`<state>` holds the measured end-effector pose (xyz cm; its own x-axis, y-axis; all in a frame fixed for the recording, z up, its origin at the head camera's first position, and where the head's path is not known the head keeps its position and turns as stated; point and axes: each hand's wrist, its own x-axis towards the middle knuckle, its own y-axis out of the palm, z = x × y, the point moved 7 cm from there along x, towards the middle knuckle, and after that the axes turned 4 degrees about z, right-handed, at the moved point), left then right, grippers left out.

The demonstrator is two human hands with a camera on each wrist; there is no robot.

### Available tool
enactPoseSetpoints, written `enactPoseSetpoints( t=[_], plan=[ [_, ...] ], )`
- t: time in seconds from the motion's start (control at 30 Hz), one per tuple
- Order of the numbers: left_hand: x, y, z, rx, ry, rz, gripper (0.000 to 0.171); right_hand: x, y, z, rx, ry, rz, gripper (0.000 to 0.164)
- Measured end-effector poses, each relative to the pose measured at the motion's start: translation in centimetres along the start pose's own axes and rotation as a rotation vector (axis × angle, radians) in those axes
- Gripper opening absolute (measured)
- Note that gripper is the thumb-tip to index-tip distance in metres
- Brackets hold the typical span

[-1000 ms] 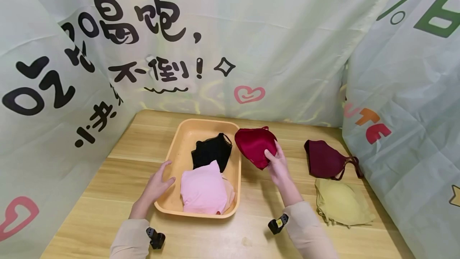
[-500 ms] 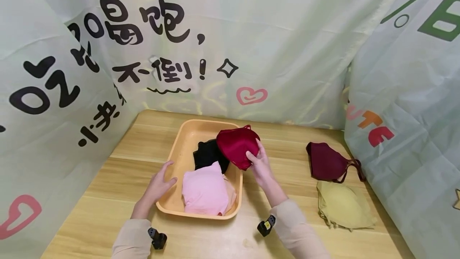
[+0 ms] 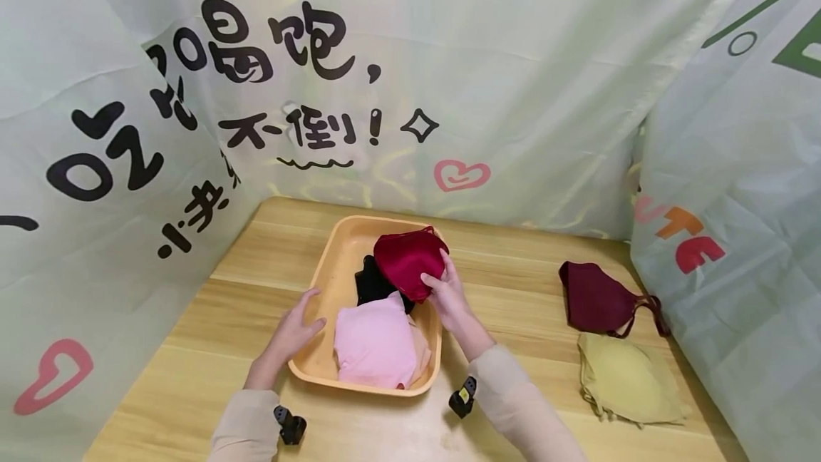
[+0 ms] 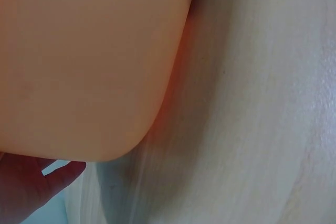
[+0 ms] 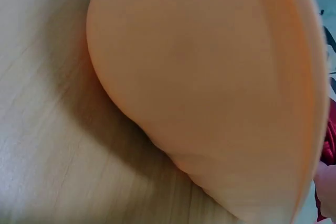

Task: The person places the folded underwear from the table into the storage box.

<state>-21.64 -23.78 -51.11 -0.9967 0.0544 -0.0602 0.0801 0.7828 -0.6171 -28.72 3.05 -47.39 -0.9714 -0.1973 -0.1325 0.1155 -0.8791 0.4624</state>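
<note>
My right hand [image 3: 452,303] pinches a folded red satin bra [image 3: 405,259] by its right side, thumb on top, over the far right part of an orange plastic tray [image 3: 326,269]. Beneath it, a black lace-edged garment [image 3: 370,282] is partly covered. Nearer in the tray lies a folded pink bra [image 3: 375,341], with a peach piece [image 3: 420,349] showing at its right. At the tray's left rim my left hand [image 3: 288,337] rests with thumb and fingers spread. The left wrist view shows that hand's fingers [image 4: 65,176] against the tray's edge.
Right of the tray, a maroon bra [image 3: 596,298] with a loose strap lies on the wooden table [image 3: 513,291]. A pale yellow bra [image 3: 628,376] lies just nearer. Printed cloth walls [image 3: 539,127] stand behind and at both sides.
My right hand has moved left with the red bra, from beside the tray to over it, covering part of the black garment. The left hand stays at the rim.
</note>
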Motion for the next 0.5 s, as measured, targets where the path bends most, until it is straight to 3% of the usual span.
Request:
enactPoseSetpoints(
  t=[0.5],
  plan=[
    [0.1,0.1,-0.1,-0.028,0.011,-0.004,0.061,1.5,1.3,-3.2,-0.054,0.079,0.061,0.078]
  ],
)
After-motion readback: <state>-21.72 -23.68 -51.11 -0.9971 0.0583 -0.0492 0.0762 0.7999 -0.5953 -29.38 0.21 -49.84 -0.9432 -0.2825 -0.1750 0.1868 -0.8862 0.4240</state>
